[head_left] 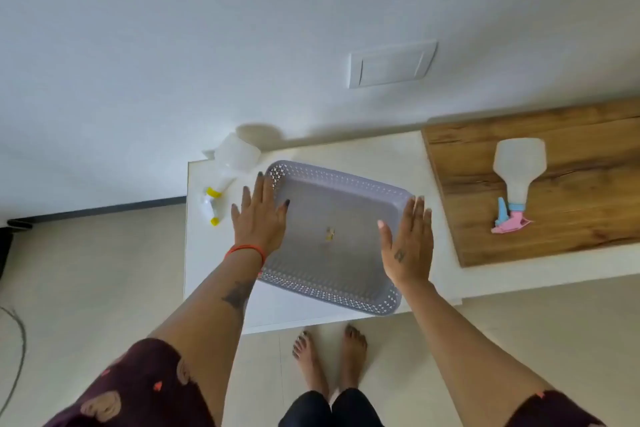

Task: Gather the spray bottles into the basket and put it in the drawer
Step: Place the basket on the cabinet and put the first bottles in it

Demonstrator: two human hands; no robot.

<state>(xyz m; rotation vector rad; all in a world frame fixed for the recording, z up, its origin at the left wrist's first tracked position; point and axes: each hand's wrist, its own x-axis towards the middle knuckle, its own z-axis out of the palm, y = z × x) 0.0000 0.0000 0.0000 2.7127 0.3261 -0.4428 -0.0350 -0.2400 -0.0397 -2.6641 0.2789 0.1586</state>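
Observation:
A shallow lilac basket [346, 198] with a perforated rim lies on the white cabinet top [363, 152]; nothing but a small sticker shows inside it. My left hand [259, 218] is over the basket's left edge with fingers straight. My right hand [408, 243] is over its right edge, fingers straight too. Whether either palm touches the rim I cannot tell. A clear spray bottle with a yellow and white trigger [225, 177] lies on its side left of the basket. Another clear bottle with a pink and blue trigger [517, 177] lies on the wooden board [571, 236] at the right.
The wall with a white switch plate [391, 64] rises just behind the cabinet. My bare feet [329, 354] stand on the pale tiled floor at the cabinet's front edge. A thin cable [17, 357] curves over the floor at far left.

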